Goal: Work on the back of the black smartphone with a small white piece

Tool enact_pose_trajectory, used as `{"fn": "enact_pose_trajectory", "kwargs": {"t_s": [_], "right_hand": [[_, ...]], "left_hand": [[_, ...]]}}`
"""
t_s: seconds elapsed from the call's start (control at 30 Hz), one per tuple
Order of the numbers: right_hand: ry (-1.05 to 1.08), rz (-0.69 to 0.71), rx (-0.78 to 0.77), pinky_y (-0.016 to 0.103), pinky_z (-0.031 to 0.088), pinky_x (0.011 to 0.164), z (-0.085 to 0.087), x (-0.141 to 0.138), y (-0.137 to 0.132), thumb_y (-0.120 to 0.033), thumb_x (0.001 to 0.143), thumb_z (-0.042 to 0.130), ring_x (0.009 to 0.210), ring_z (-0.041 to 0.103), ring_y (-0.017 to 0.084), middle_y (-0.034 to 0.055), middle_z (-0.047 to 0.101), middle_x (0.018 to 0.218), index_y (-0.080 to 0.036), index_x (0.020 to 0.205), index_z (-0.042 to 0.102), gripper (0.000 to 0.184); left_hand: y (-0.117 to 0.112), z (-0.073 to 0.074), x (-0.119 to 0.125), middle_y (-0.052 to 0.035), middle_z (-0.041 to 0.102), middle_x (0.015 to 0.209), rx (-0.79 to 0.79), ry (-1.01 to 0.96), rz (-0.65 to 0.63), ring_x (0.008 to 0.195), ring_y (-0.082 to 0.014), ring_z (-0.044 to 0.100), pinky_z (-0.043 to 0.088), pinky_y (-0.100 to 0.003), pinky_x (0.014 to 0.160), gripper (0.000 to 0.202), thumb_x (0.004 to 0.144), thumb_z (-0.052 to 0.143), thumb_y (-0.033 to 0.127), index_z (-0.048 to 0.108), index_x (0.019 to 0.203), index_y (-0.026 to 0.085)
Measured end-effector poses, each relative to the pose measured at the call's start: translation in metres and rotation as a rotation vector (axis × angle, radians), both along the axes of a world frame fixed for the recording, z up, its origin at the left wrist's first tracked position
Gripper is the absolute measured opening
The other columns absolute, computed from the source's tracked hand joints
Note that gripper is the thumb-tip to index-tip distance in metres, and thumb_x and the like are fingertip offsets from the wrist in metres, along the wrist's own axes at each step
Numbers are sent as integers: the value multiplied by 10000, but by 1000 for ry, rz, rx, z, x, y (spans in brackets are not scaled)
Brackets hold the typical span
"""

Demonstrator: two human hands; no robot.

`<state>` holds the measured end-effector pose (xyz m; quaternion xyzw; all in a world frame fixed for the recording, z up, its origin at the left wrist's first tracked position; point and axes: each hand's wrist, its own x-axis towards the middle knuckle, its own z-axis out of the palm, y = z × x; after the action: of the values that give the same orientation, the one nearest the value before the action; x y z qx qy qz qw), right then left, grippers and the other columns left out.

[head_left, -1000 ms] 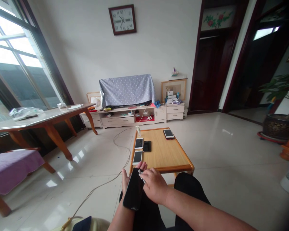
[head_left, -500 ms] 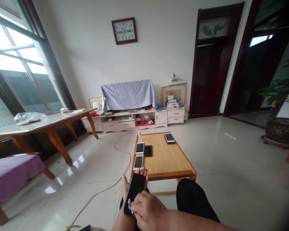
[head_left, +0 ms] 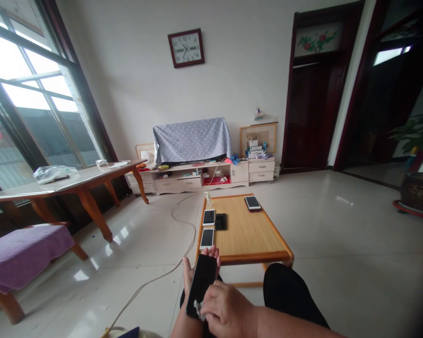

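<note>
A black smartphone (head_left: 201, 281) lies face up across the palm of my left hand (head_left: 188, 276), whose fingers reach out past its far end, with the thumb off to the side. My right hand (head_left: 227, 303) is closed in a pinch over the phone's near end. Between its fingertips is a crumpled white wipe (head_left: 199, 309) that touches the screen. Beyond my hands, on the small wooden table (head_left: 254, 234), are two white phones, one nearer (head_left: 207, 238) and one farther (head_left: 208, 217). A black phone (head_left: 221, 221) lies beside the farther one.
On the table's far right corner lies another white phone (head_left: 253, 203). A small pump bottle (head_left: 208, 199) stands at the far left corner. My knee (head_left: 289, 291) is close to the table's near edge. A cable (head_left: 155, 278) runs over the floor at left, near a purple-covered bench (head_left: 28, 249).
The whole view has shifted slightly, so everything sits a little farther right. Both hands keep their hold, and the wipe stays at the phone's near end.
</note>
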<state>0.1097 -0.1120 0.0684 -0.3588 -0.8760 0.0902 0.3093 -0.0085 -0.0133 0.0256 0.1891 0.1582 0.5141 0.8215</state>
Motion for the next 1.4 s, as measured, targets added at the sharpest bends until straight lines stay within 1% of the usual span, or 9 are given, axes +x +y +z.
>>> {"fn": "enact_pose_trajectory", "kwargs": {"t_s": [0.13, 0.33, 0.53, 0.67, 0.77, 0.97, 1.1, 1.2, 1.4], "right_hand": [[15, -185, -10, 310, 487, 805, -8, 6, -2, -115, 778, 586, 847, 605, 198, 36, 686, 878, -225, 834, 718, 181], [-97, 74, 66, 299, 501, 796, -13, -11, 4, -290, 843, 671, 798, 608, 184, 6, 703, 874, -263, 844, 742, 76], [147, -290, -69, 301, 502, 881, -10, -5, 15, -141, 850, 586, 889, 643, 183, 36, 700, 929, -240, 912, 751, 202], [-11, -107, -97, 333, 520, 870, -17, -16, 19, -283, 747, 747, 874, 645, 224, 45, 715, 949, -246, 946, 765, 204], [28, -168, -132, 344, 503, 909, -11, -19, 19, -282, 757, 740, 945, 641, 237, 55, 710, 1005, -240, 1007, 752, 253], [140, -346, -305, 366, 493, 850, 23, -6, 1, -433, 690, 820, 959, 632, 267, 73, 665, 1035, -225, 985, 695, 383], [279, -454, -410, 337, 466, 771, 39, 1, -9, -431, 721, 792, 856, 623, 225, 44, 666, 978, -227, 979, 636, 364], [360, -457, -498, 303, 442, 705, 38, 7, -5, -314, 732, 735, 788, 606, 199, 25, 672, 879, -216, 932, 621, 250], [692, -429, -825, 246, 397, 557, 14, 20, 5, -182, 662, 609, 642, 576, 155, -11, 657, 751, -200, 872, 617, 212]], "left_hand": [[0, 2, 2, -88, 614, 1429, -11, -26, -7, 1469, -292, 402, 358, -455, 1219, 629, 887, 412, 763, 705, 1120, 257], [1, 0, 4, -112, 615, 1423, -17, 4, 1, 1474, -340, 381, 379, -471, 1202, 620, 863, 465, 744, 715, 1144, 251], [4, -5, 4, -109, 652, 1372, -29, -14, 6, 1468, -318, 393, 372, -468, 1205, 676, 823, 459, 804, 707, 1201, 302], [6, -6, 7, -94, 656, 1370, -45, -2, -34, 1461, -322, 406, 361, -480, 1212, 668, 806, 484, 806, 691, 1222, 325], [7, -5, 9, -96, 687, 1321, -54, 48, -15, 1435, -335, 443, 365, -528, 1197, 677, 809, 438, 832, 700, 1186, 334], [11, 7, 10, -218, 704, 1211, -72, 231, 59, 1325, -409, 553, 429, -575, 1105, 767, 833, 357, 845, 744, 961, 196], [12, 16, 12, -159, 725, 1143, -56, 345, 187, 1233, -340, 617, 457, -427, 1083, 684, 842, 532, 772, 728, 1009, 138], [13, 22, 14, -118, 739, 1091, -60, 454, 276, 1179, -299, 628, 443, -387, 1071, 612, 850, 599, 706, 726, 1030, 135], [14, 29, 20, -126, 728, 1150, -41, 533, 325, 1222, -316, 590, 375, -450, 1130, 604, 871, 594, 679, 720, 1096, 133]]}}
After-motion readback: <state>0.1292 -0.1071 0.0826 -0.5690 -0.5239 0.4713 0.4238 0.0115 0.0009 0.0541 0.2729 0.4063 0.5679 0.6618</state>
